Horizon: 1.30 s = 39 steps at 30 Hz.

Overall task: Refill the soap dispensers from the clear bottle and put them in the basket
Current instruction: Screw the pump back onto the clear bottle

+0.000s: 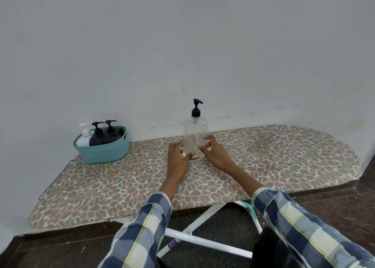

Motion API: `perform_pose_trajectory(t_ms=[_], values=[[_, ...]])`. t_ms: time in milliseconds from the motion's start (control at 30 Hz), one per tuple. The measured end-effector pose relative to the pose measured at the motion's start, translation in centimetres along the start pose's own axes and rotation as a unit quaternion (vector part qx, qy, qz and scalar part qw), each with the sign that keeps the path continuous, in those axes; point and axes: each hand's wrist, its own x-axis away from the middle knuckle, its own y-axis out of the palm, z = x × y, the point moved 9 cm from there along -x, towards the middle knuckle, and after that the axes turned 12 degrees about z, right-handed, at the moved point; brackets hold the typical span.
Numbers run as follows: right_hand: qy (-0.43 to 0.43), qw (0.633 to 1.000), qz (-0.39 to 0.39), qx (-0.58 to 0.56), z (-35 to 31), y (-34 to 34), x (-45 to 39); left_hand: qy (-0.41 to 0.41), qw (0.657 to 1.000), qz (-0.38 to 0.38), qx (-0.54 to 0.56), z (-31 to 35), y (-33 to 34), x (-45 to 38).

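A clear bottle (195, 133) with a black pump top stands upright near the middle of the ironing board (142, 182); it looks almost empty. My left hand (178, 158) touches its lower left side and my right hand (213, 153) its lower right side, fingers around the base. A teal woven basket (105, 152) sits at the board's far left. Inside it stand a white dispenser (83, 139) and two black dispensers (97, 138) (110, 135), all with pumps on.
The board has a leopard-print cover and stands against a pale wall (182, 44). Its white metal legs (203, 241) show below the near edge, over a dark floor. A wire rest (54, 178) sticks out at the board's left end.
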Motion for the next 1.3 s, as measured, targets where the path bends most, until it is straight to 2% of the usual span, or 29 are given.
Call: perform_pose_trajectory(t_ms=[167,233,400,567,800,867,967,1300], values=[[0.004,0.999,0.052,0.003,3.0,-3.7,-0.8,-0.057,0.996,0.045,0.057,1.9,4.1,-0.7],[0.003,0.997,0.075,0.014,4.6,-5.7,-1.0,-0.072,0.994,0.035,0.072,2.6,6.9,-0.7],[0.020,0.993,0.112,0.025,9.0,-10.6,-2.4,-0.088,0.989,-0.032,0.113,4.9,14.5,0.0],[0.060,0.986,0.152,0.030,13.8,-15.6,-4.7,-0.056,0.982,-0.148,0.099,8.1,22.2,0.8],[0.081,0.983,0.166,0.021,20.6,-19.4,-9.4,-0.049,0.967,-0.232,0.093,11.3,30.2,0.3],[0.094,0.982,0.166,0.010,21.9,-19.7,-10.2,-0.050,0.965,-0.240,0.093,11.7,31.5,-0.3],[0.086,0.982,0.170,-0.001,20.4,-20.4,-9.9,-0.055,0.965,-0.239,0.093,11.5,32.7,-1.1],[0.085,0.982,0.170,-0.007,19.1,-21.2,-9.2,-0.047,0.968,-0.234,0.074,10.2,33.1,-0.4]])
